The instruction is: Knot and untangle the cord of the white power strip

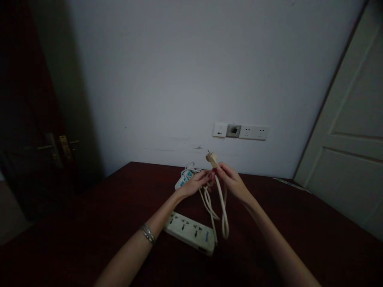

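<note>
Both hands are raised above a dark red table (89,223). My left hand (196,183) is closed on the loops of a white power cord (223,211). My right hand (230,179) pinches the same cord just below its plug (212,158), which points up. The cord hangs in loops down to a white power strip (190,232) lying on the table under my left forearm. A bracelet sits on my left wrist.
A second white power strip with blue markings (185,177) lies on the table behind my hands. Wall sockets (241,131) are set in the grey wall above the table. A dark door with a handle (56,149) is at left, a white door (350,159) at right.
</note>
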Demonstrator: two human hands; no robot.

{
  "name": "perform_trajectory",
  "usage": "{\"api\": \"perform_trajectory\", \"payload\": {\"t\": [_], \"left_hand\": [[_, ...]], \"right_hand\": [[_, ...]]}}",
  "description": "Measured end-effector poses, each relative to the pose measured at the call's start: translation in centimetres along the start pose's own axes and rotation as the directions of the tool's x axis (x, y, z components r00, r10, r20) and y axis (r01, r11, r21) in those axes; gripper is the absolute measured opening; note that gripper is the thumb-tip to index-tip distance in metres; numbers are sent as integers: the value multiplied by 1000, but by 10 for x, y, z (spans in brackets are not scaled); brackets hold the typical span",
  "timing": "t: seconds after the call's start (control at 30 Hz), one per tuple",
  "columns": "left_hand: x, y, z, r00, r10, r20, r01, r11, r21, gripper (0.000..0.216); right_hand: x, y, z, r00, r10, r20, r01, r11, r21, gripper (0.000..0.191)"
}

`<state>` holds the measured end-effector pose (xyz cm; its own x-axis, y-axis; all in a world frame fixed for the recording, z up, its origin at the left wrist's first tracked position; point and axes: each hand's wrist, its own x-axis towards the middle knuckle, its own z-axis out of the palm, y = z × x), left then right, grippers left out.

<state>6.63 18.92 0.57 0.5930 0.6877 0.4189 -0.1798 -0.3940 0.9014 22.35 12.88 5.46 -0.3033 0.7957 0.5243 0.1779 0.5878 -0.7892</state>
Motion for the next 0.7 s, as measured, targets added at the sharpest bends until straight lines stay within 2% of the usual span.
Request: {"api": "perform_trajectory", "payload": {"t": [0.1,0.2,0.37,0.47,0.57,0.63,0.7], "left_hand": [[-2,-4,12,997,29,-70,-22,996,87,30],[-2,-11,21,987,46,-153,-23,988,150,22],[0,-18,22,971,19,-239,16,989,144,15],[0,-19,21,973,-24,-230,49,994,100,16],[0,-18,20,984,-45,-175,58,996,70,19],[0,-19,19,991,-35,-132,44,997,69,21],[1,-21,17,994,-19,-108,26,997,67,23]], "right_hand": [[0,1,-10,1000,24,-4,-23,998,54,37],[1,1,-18,1000,1,8,-1,1000,11,38],[1,7,-32,998,24,61,-24,1000,-5,38],[-2,10,-46,986,81,145,-82,997,3,37],[-6,8,-56,956,177,234,-165,984,-71,36],[-7,5,-57,941,192,278,-164,979,-122,34],[-6,2,-53,942,154,298,-115,983,-144,33]]}}
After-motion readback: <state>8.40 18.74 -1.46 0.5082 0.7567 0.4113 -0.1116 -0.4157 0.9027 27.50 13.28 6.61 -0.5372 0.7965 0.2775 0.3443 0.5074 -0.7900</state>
